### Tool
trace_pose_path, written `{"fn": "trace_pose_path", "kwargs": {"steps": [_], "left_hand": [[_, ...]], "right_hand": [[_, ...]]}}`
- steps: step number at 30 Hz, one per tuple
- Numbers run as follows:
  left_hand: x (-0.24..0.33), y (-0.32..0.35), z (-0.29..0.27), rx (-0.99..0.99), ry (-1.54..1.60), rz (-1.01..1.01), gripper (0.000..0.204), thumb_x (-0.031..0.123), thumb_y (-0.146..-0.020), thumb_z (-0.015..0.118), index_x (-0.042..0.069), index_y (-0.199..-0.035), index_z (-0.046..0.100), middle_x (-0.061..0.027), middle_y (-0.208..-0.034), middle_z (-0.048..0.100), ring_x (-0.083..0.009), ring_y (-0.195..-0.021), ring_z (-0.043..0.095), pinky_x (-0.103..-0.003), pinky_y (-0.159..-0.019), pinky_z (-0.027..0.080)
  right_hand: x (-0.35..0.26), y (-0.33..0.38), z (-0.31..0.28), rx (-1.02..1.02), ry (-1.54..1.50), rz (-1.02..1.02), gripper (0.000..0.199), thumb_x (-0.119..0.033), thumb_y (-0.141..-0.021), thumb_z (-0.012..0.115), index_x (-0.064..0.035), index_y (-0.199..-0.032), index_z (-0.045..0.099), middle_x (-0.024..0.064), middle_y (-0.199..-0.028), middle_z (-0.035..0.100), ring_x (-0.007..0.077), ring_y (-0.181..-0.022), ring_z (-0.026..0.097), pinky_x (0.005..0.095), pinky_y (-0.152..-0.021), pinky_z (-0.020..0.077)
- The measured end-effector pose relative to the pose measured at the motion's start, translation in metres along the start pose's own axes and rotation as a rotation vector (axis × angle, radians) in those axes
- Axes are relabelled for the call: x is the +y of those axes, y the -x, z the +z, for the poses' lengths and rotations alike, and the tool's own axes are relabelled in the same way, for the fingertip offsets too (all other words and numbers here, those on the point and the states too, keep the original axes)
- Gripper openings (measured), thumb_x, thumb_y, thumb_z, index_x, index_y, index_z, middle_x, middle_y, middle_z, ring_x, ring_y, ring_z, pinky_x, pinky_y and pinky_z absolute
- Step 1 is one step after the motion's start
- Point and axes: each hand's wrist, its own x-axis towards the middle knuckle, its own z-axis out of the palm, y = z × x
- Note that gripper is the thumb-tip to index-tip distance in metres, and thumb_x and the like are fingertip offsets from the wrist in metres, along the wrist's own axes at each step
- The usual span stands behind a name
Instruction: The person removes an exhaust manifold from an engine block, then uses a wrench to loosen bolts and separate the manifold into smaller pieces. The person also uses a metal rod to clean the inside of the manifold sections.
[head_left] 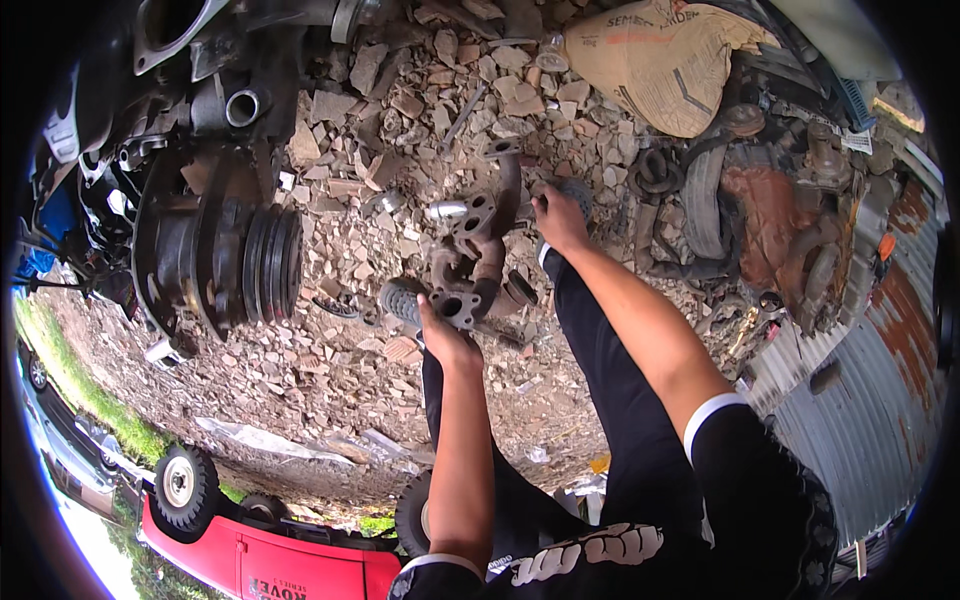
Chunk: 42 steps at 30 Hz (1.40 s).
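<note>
A rusty exhaust manifold (487,262) with several bolt flanges stretches up the middle of the view, over broken stone. At its near end, my left hand (452,342) closes on the lower flange, thumb up along its left side; the other fingers are mostly hidden. My right hand (564,220) is to the right of the manifold and apart from it, its fingers curled together above my right shoe (577,192). Whatever those fingers hold, if anything, cannot be made out. A small silvery cylinder (449,210) is beside the manifold's middle flange.
A dark engine part with a grooved pulley (272,262) stands at left. Hoses (706,200) and scrap metal are heaped at right, by rusty corrugated sheets (840,420). A torn paper sack (660,65) lies at the far side. A red vehicle (270,565) is at lower left.
</note>
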Motion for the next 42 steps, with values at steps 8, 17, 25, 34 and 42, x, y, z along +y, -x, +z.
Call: {"fn": "trace_pose_path", "kwargs": {"steps": [8,17,25,34,42], "left_hand": [[-0.024,-0.011,-0.001,-0.014,-0.075,0.391,0.049,0.043,-0.106,0.037,0.002,-0.114,0.063,-0.0102,-0.093,0.065,-0.0211,-0.088,0.064,-0.035,-0.081,0.053],[-0.026,-0.013,0.002,0.013,-0.082,0.444,0.050,0.041,-0.106,0.033,0.000,-0.112,0.061,-0.0120,-0.081,0.066,-0.0205,-0.078,0.065,-0.033,-0.079,0.053],[-0.019,-0.022,-0.012,-0.059,-0.084,0.242,0.070,0.059,-0.107,0.035,-0.001,-0.138,0.053,-0.0176,-0.121,0.067,-0.0255,-0.109,0.064,-0.037,-0.099,0.049],[0.010,0.038,-0.109,-0.163,-0.308,-0.099,0.088,0.074,-0.101,0.016,0.005,-0.144,0.052,-0.0179,-0.127,0.067,-0.0311,-0.125,0.059,-0.055,-0.111,0.032],[0.041,0.067,-0.176,-0.151,-0.085,-0.164,0.074,0.059,-0.108,0.015,0.003,-0.140,0.051,-0.0177,-0.117,0.068,-0.0268,-0.101,0.065,-0.040,-0.097,0.050]], "right_hand": [[-0.068,-0.224,0.047,-0.233,0.476,-0.432,0.039,-0.012,-0.098,0.047,-0.0134,-0.136,0.057,0.0110,-0.146,0.052,0.0271,-0.133,0.053,0.0433,-0.111,0.0454],[-0.055,-0.232,0.052,0.018,0.774,-1.067,0.029,-0.023,-0.103,0.049,-0.0151,-0.130,0.057,0.0081,-0.133,0.055,0.0286,-0.115,0.061,0.0487,-0.112,0.0425],[-0.073,-0.087,-0.070,-0.270,-0.114,-0.103,0.020,-0.011,-0.105,0.050,0.0005,-0.121,0.054,0.0103,-0.088,0.066,0.0208,-0.069,0.064,0.0388,-0.059,0.0508],[-0.170,0.136,-0.189,-0.476,0.105,-0.170,0.026,-0.025,-0.106,0.053,-0.0028,-0.102,0.066,0.0054,-0.071,0.061,0.0143,-0.063,0.061,0.0349,-0.058,0.0484],[-0.200,0.186,-0.108,-0.501,0.622,-0.275,0.034,-0.026,-0.103,0.054,0.0031,-0.093,0.068,0.0286,-0.087,0.070,0.0451,-0.087,0.071,0.0537,-0.076,0.0522]]}}
